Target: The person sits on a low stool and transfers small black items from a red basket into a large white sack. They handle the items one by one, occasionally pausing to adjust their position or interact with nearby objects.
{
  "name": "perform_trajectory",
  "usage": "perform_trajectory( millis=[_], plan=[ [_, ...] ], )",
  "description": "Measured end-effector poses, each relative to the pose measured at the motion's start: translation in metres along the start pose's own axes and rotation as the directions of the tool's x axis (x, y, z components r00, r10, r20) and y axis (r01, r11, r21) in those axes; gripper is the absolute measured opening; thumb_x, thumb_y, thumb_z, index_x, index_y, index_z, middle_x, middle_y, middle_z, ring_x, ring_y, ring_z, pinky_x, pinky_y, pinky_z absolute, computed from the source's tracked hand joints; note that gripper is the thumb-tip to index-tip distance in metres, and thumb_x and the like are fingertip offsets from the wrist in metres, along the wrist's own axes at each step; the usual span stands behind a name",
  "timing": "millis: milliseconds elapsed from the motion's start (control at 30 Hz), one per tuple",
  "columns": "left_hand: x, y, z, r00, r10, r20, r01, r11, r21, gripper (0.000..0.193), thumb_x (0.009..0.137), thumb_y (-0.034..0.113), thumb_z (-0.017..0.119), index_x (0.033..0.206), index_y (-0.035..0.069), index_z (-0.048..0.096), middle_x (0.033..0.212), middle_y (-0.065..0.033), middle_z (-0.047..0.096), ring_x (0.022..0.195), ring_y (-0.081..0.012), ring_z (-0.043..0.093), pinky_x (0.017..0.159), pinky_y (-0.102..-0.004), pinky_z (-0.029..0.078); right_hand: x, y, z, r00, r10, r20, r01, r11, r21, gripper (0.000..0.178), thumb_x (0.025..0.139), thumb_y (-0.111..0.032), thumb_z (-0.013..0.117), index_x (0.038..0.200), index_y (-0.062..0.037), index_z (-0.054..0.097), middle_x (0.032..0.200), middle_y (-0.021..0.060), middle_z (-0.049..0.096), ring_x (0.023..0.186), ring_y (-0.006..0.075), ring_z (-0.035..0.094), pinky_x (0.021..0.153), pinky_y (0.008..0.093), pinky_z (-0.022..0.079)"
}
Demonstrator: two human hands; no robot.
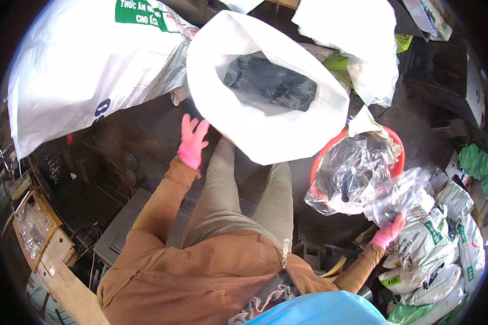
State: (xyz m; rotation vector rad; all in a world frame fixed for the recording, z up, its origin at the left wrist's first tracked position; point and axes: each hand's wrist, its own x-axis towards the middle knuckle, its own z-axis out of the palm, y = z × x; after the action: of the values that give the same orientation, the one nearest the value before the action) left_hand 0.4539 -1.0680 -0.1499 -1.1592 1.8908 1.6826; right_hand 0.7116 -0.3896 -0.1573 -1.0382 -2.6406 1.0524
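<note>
A large white woven sack [214,100] stands with its mouth wide before my legs, and dark plastic film [265,81] lies down inside it. My left hand [192,142], in a pink glove, is held beside the sack's left edge with its fingers spread and nothing in them. At the right, my pink-gloved right hand [389,233] closes on a crumpled clear plastic bag [404,190], slightly blurred. That bag is next to a red tub [401,154] heaped with clear plastic film [352,168]. Part of the right hand's fingers is hidden behind the plastic.
A big white printed sack [87,70] lies at the far left. Another white sack [358,43] is at the back right, near a black box [444,81]. Folded printed sacks [423,249] pile up beside my right arm. A wooden frame [49,233] stands at the lower left.
</note>
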Motion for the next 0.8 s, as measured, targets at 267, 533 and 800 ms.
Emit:
perform_trajectory(
  millis=[267, 533, 800],
  plan=[
    [0.0, 0.062, 0.026, 0.589, 0.773, 0.234, -0.762, 0.436, 0.479, 0.114, 0.071, 0.025, 0.091, 0.156, -0.005, 0.022, 0.148, -0.0249, 0.043, 0.137, -0.0326, 0.043, 0.117, -0.045, 0.033, -0.068, -0.308, 0.202, 0.806, -0.076, 0.588, -0.386, 0.684, 0.618, 0.053, 0.101, -0.028, 0.06, 0.145, -0.0011, 0.05, 0.135, 0.0133, 0.056, 0.12, 0.0211, 0.057, 0.103, 0.0347, 0.048],
    [0.027, 0.136, -0.003, 0.79, 0.142, 0.597, -0.23, 0.97, 0.074, 0.035, 0.084, 0.008, 0.081, 0.115, -0.001, 0.07, 0.098, -0.001, 0.071, 0.086, -0.0069, 0.061, 0.081, -0.024, 0.05, -0.013, -0.365, 0.304, 0.616, -0.044, 0.787, -0.681, 0.474, 0.559, 0.065, 0.101, -0.031, 0.063, 0.152, 0.0025, 0.04, 0.144, 0.0174, 0.053, 0.13, 0.0237, 0.054, 0.11, 0.0373, 0.044],
    [0.06, 0.113, 0.018, 0.371, 0.867, 0.332, -0.887, 0.225, 0.403, 0.075, 0.075, 0.031, 0.088, 0.133, -0.003, 0.055, 0.125, -0.0256, 0.061, 0.116, -0.0403, 0.058, 0.098, -0.0487, 0.047, 0.006, -0.409, 0.334, 0.747, -0.121, 0.654, -0.042, 0.973, 0.228, 0.035, 0.092, -0.003, 0.069, 0.127, -0.0032, 0.065, 0.101, 0.0051, 0.073, 0.089, 0.0141, 0.065, 0.081, 0.0312, 0.053]
  ],
)
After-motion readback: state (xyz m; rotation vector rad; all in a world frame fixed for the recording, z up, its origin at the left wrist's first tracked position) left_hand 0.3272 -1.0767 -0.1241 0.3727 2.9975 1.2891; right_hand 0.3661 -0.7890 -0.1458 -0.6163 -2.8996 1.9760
